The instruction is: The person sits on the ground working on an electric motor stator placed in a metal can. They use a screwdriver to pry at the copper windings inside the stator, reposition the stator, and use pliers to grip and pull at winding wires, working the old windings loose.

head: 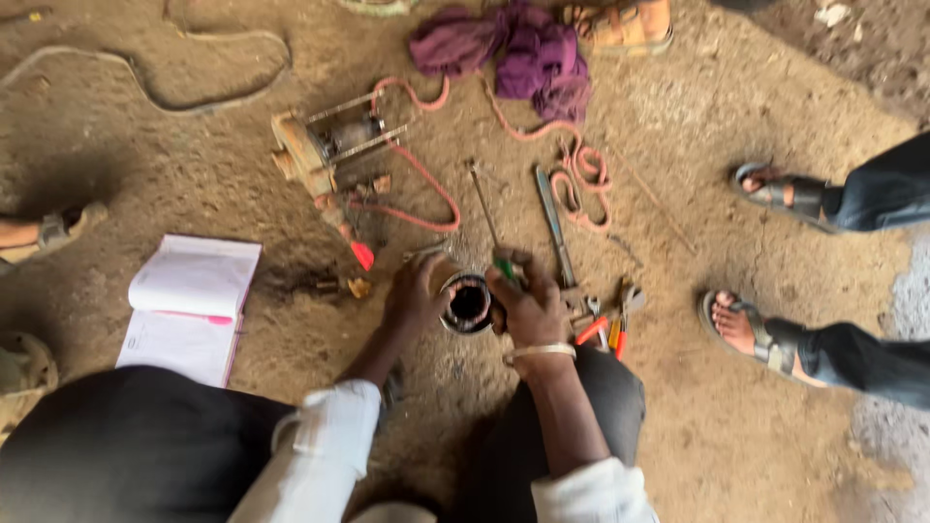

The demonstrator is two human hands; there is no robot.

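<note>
A round metal cylindrical part point(468, 304) with a dark hollow centre sits on the dirt floor between my hands. My left hand point(415, 293) grips its left rim. My right hand point(528, 305), with a pale bangle at the wrist, is closed on a green-handled screwdriver point(490, 230), whose long shaft slants up and away from the part. Both white sleeves show at the bottom of the view.
A rusty motor frame point(320, 150) with pinkish wires point(581, 174) lies beyond. Pliers and orange-handled tools point(610, 320) lie right of my hand, next to a long metal file point(554, 225). An open notebook point(192, 305) is at left. Another person's sandalled feet point(751, 329) stand at right; a purple cloth point(523, 53) lies at top.
</note>
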